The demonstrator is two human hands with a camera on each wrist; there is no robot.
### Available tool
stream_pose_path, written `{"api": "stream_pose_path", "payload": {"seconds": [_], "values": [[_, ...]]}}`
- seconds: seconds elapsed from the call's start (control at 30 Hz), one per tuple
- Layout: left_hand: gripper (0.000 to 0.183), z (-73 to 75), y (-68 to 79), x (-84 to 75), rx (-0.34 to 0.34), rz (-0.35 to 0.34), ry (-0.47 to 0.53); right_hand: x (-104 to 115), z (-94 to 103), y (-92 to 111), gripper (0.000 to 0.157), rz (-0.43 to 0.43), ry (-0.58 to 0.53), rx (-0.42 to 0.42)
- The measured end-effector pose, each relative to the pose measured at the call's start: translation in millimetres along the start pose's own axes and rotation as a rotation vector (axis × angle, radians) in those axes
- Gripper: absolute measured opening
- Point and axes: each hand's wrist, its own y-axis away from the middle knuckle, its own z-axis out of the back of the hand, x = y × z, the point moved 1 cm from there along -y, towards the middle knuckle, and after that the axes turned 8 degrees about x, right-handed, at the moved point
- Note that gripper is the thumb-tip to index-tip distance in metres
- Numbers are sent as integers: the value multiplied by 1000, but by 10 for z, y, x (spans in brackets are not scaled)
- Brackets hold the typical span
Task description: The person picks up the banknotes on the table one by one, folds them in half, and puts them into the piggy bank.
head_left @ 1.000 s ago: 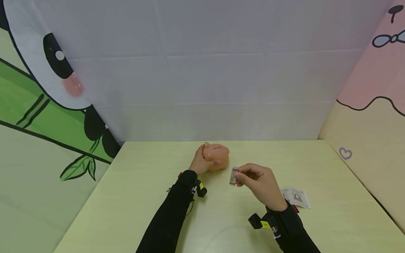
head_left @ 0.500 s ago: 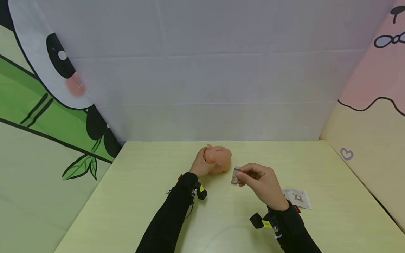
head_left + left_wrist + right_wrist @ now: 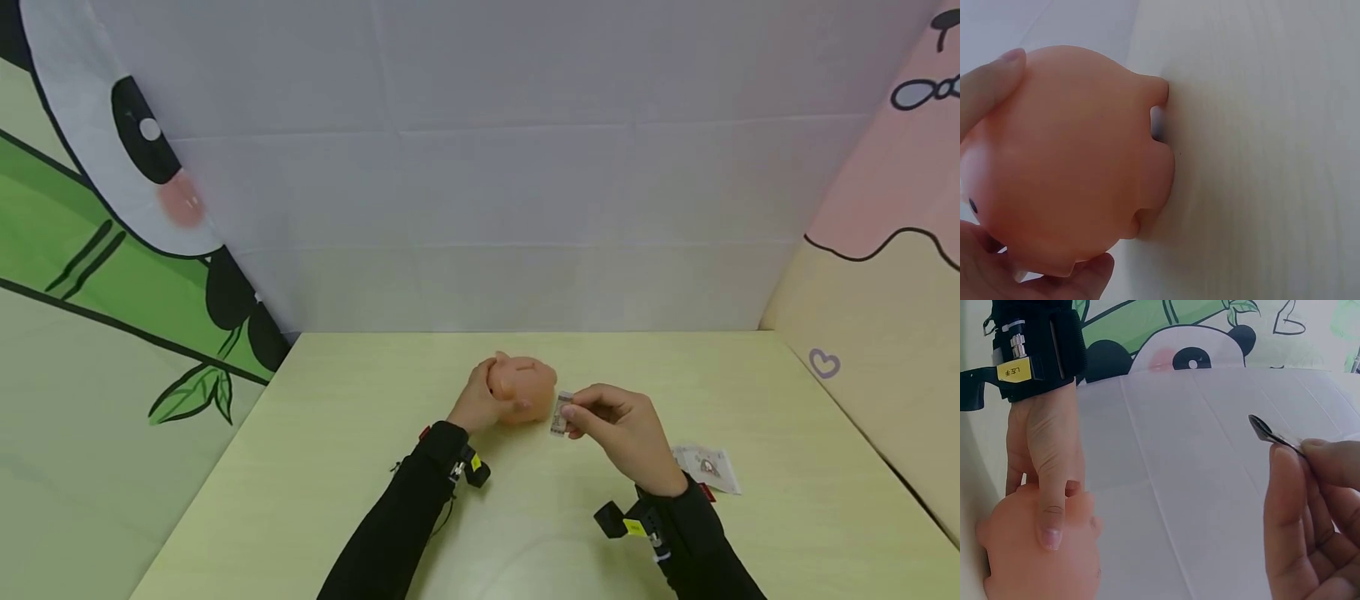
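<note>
A pinkish-orange piggy bank stands on the table near its back edge, a dark slit showing along its top. My left hand grips its left side; the left wrist view shows fingers at both ends of the rounded body and its short feet at the tabletop. Between thumb and fingers my right hand pinches a small folded banknote, held just right of the piggy bank with a narrow gap. Edge-on in the right wrist view, the folded note shows its layers.
More banknotes lie on the table to the right, partly behind the right wrist. The pale table meets a white cloth wall at the back, with printed panels on both sides.
My left hand has brought the piggy bank slightly right and towards me, nearer the note. The right hand has barely moved and still pinches the banknote.
</note>
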Motion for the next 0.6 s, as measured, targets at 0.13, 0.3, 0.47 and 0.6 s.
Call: {"api": "stream_pose_path", "payload": {"seconds": [0.13,0.3,0.47,0.6], "values": [[105,-16,62,-1,6,-8,-39,2,-1,-1,10,-2,7,1],[106,-42,153,-2,21,-16,-31,7,-8,2,12,11,9,-2],[107,-68,248,7,43,-38,-10,15,-13,-4,13,27,3,5],[101,-81,299,14,72,-84,2,-5,-6,-11,12,32,12,9]]}}
